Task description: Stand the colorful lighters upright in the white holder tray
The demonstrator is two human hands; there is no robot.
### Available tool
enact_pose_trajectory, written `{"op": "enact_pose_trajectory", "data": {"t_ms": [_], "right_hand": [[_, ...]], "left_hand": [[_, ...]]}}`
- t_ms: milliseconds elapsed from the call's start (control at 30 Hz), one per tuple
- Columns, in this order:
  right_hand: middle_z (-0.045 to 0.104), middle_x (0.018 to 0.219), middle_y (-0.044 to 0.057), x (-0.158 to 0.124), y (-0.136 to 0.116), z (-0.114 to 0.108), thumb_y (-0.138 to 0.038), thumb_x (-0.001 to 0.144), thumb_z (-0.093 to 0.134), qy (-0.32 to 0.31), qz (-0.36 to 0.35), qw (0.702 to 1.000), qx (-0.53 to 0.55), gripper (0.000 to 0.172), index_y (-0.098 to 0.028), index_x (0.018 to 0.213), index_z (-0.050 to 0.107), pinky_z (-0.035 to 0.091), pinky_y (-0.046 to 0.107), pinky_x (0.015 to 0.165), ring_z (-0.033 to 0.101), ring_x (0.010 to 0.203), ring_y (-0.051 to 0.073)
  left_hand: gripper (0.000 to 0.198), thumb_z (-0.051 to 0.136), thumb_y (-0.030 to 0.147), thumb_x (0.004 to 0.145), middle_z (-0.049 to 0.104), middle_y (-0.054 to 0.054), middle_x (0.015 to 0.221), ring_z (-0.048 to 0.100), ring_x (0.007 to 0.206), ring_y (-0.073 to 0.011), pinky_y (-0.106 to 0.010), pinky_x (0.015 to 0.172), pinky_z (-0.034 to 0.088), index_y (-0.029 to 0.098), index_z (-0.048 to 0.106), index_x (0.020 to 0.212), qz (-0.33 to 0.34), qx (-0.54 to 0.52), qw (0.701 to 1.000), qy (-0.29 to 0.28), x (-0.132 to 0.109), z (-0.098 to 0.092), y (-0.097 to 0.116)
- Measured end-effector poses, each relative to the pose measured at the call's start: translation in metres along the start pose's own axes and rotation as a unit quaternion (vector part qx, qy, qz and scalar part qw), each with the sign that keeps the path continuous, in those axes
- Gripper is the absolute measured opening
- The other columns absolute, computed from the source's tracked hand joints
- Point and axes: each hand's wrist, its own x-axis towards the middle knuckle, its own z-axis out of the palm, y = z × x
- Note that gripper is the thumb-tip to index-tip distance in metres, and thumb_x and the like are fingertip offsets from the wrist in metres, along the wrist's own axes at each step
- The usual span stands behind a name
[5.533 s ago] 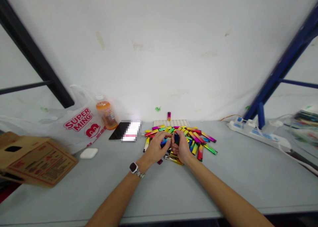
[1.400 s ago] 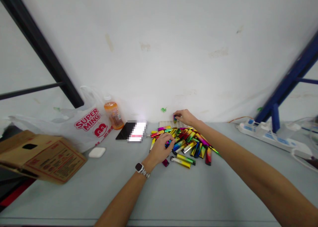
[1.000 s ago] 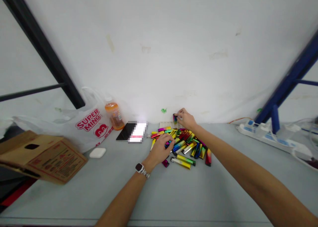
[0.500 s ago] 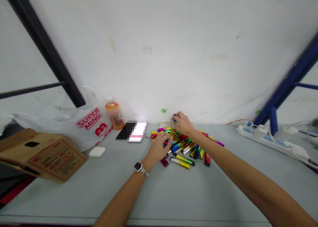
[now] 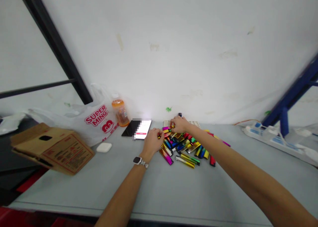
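Observation:
A pile of shiny metallic lighters (image 5: 185,144) in many colours lies on the grey table. My left hand (image 5: 152,142) is at the pile's left edge, its fingers closed around a gold lighter (image 5: 156,138) with a dark end. At the back of the pile, the fingertips of my right hand (image 5: 179,124) pinch a purple and yellow lighter (image 5: 166,128). Behind that hand is a pale tray with a grid of holes (image 5: 194,123), partly covered by the hand and arm. The black top of an upright lighter (image 5: 180,115) shows above my right hand.
Left of the pile are a tablet (image 5: 131,128), an orange drink bottle (image 5: 120,112), a white case (image 5: 104,147), a plastic bag (image 5: 79,124) and an open cardboard box (image 5: 67,150). A power strip (image 5: 275,137) lies at the right. A wall stands behind the table.
My right hand has come down from the tray to the back of the pile, and a black lighter top now stands behind it. My left hand has shifted left, off the pile's middle.

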Motion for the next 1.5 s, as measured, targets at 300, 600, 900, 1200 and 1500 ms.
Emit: {"op": "enact_pose_trajectory", "data": {"t_ms": [300, 600, 900, 1200, 1500], "right_hand": [[0.072, 0.099, 0.008, -0.001, 0.004, -0.003, -0.036, 0.075, 0.069, -0.030, 0.009, 0.999, 0.027, 0.037, -0.018, 0.106, 0.065, 0.040, 0.035, 0.086, 0.064, 0.093, 0.025], [0.074, 0.096, 0.006, -0.016, 0.007, -0.003, -0.031, 0.078, 0.068, -0.036, 0.003, 0.998, 0.058, 0.022, -0.019, 0.097, 0.069, 0.040, 0.030, 0.080, 0.066, 0.089, 0.022], [0.072, 0.107, 0.009, -0.025, 0.008, -0.002, -0.025, 0.078, 0.065, -0.040, -0.012, 0.998, 0.050, 0.029, -0.020, 0.106, 0.070, 0.038, 0.039, 0.093, 0.063, 0.104, 0.028], [0.068, 0.107, 0.014, -0.037, 0.007, -0.007, -0.052, 0.093, 0.051, 0.005, -0.065, 0.998, 0.009, 0.040, -0.020, 0.105, 0.073, 0.037, 0.039, 0.090, 0.058, 0.106, 0.028], [0.065, 0.096, 0.008, -0.099, -0.017, -0.004, -0.050, 0.097, 0.045, 0.171, -0.012, 0.973, 0.157, 0.039, -0.023, 0.111, 0.070, 0.042, 0.031, 0.084, 0.060, 0.093, 0.021]], "left_hand": [[0.021, 0.053, 0.028, 0.091, 0.065, -0.005, 0.080, 0.059, 0.079, -0.0191, -0.030, 0.072, 0.045, 0.018, 0.065, 0.078, -0.019, 0.015, 1.000, 0.016, 0.000, 0.001, -0.002], [0.021, 0.054, 0.028, 0.090, 0.065, -0.005, 0.080, 0.060, 0.079, -0.0185, -0.031, 0.074, 0.046, 0.018, 0.067, 0.079, 0.003, -0.010, 1.000, 0.016, -0.001, 0.005, 0.001], [0.020, 0.053, 0.028, 0.090, 0.066, -0.006, 0.083, 0.060, 0.080, -0.0198, -0.032, 0.075, 0.046, 0.017, 0.068, 0.080, 0.012, -0.026, 1.000, 0.003, -0.001, 0.007, 0.002], [0.020, 0.054, 0.028, 0.089, 0.067, -0.006, 0.082, 0.062, 0.080, -0.0198, -0.033, 0.077, 0.047, 0.018, 0.068, 0.079, 0.014, -0.043, 0.999, 0.007, -0.001, 0.006, 0.004], [0.041, 0.062, 0.052, 0.084, 0.073, -0.008, 0.087, 0.065, 0.074, -0.0175, -0.028, 0.065, 0.051, 0.013, 0.070, 0.095, -0.124, -0.429, 0.895, -0.013, -0.004, 0.020, 0.040]]}}
